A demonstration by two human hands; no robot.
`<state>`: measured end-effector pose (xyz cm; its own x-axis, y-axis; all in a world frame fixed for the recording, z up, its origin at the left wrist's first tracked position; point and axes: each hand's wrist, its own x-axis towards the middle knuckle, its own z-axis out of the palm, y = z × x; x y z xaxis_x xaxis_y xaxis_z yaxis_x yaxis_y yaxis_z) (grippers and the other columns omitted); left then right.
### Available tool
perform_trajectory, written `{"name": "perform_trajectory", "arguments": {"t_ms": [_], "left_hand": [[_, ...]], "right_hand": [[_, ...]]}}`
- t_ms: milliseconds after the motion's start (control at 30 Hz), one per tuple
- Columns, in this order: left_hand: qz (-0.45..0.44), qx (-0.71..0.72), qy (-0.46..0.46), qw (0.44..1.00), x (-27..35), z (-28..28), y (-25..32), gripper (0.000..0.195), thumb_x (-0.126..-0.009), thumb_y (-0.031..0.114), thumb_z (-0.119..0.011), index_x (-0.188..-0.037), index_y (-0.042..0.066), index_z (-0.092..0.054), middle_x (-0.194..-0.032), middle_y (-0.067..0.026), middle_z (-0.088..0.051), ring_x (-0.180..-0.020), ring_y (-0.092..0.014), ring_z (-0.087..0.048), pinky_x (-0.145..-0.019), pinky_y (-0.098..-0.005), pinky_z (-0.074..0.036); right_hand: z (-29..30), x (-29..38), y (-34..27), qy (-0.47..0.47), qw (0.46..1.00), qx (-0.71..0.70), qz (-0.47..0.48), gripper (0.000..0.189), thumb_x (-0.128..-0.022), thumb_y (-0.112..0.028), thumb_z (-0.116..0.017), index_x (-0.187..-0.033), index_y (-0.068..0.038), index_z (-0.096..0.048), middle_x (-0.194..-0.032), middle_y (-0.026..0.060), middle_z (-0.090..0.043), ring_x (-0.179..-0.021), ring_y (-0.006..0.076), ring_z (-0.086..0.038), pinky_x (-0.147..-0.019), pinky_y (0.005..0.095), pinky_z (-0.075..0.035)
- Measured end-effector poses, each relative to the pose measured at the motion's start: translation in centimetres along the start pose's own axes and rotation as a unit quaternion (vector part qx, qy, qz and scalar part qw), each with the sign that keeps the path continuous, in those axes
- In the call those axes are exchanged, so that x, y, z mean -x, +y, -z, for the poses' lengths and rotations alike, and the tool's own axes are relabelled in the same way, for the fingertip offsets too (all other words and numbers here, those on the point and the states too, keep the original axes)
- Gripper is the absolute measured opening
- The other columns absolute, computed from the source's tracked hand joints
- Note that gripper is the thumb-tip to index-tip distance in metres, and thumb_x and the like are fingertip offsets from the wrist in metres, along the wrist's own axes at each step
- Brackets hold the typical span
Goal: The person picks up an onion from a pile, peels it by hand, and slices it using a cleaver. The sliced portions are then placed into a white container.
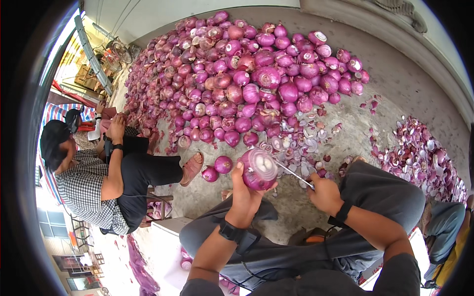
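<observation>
A large red onion (255, 181) rests in my left hand (246, 199), with its thumb up the near side and fingers beneath. One end of the onion is sliced off, and the pale cut face with its rings and white cores points up. My right hand (326, 192) grips a knife (294, 174) by its handle. The narrow blade slants up and left, its tip close beside the cut face; whether they touch I cannot tell. Just left of the held onion, two whole red onions (223, 164) sit together on the concrete floor (185, 199).
A big heap of red onions (222, 81) spreads ahead against the wall. Cut onion slices (307, 144) litter its near edge; a peelings pile (426, 155) lies right. Left sits a person in a checked shirt (89, 185), another person behind. A white box (166, 244) stands beside my left leg.
</observation>
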<state>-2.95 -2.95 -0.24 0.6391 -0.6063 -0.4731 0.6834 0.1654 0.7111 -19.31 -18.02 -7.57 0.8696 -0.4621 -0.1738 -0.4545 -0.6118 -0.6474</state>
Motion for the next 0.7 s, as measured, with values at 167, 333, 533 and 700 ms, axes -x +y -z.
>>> {"name": "perform_trajectory", "arguments": {"t_ms": [167, 333, 533, 700], "left_hand": [[0.075, 0.062, -0.046, 0.994, -0.6, 0.4, 0.4, 0.069, -0.088, 0.066, -0.042, -0.133, 0.014, -0.049, -0.125, -0.0104, -0.058, -0.108, -0.03, -0.061, -0.077, -0.0468, -0.054], [0.105, 0.158, -0.143, 0.971, -0.6, 1.8, 0.9, 0.074, -0.087, 0.07, -0.041, -0.135, 0.014, -0.048, -0.127, -0.0122, -0.058, -0.111, -0.032, -0.06, -0.078, -0.0488, -0.055], [0.072, 0.129, -0.118, 0.982, -0.6, 1.3, 1.1, 0.074, -0.087, 0.067, -0.048, -0.137, 0.014, -0.043, -0.132, -0.0114, -0.053, -0.117, -0.031, -0.056, -0.087, -0.0531, -0.051], [0.064, 0.186, -0.206, 0.959, -0.8, 2.6, 0.3, 0.077, -0.083, 0.059, -0.064, -0.141, 0.013, -0.039, -0.136, -0.0118, -0.051, -0.122, -0.033, -0.052, -0.092, -0.0553, -0.049]], "right_hand": [[0.4, -0.8, -0.8, 0.067, 0.993, -0.086, -0.055, 0.019, -0.085, -0.017, -0.061, -0.098, -0.004, -0.059, -0.066, 0.0191, -0.062, -0.064, 0.0383, -0.063, -0.059, 0.0498, -0.046], [2.4, -1.2, -3.0, 0.12, 0.986, -0.115, -0.025, 0.022, -0.084, -0.015, -0.062, -0.103, -0.006, -0.059, -0.067, 0.017, -0.063, -0.063, 0.0369, -0.063, -0.058, 0.0465, -0.046], [3.7, -0.6, -3.8, 0.173, 0.972, -0.111, 0.112, 0.033, -0.075, -0.005, -0.066, -0.108, -0.008, -0.059, -0.069, 0.0125, -0.064, -0.065, 0.0334, -0.063, -0.058, 0.0425, -0.047], [5.0, -1.3, -4.4, 0.17, 0.97, -0.106, 0.141, 0.04, -0.072, -0.003, -0.067, -0.11, -0.008, -0.059, -0.071, 0.0128, -0.064, -0.065, 0.0324, -0.063, -0.058, 0.04, -0.048]]}}
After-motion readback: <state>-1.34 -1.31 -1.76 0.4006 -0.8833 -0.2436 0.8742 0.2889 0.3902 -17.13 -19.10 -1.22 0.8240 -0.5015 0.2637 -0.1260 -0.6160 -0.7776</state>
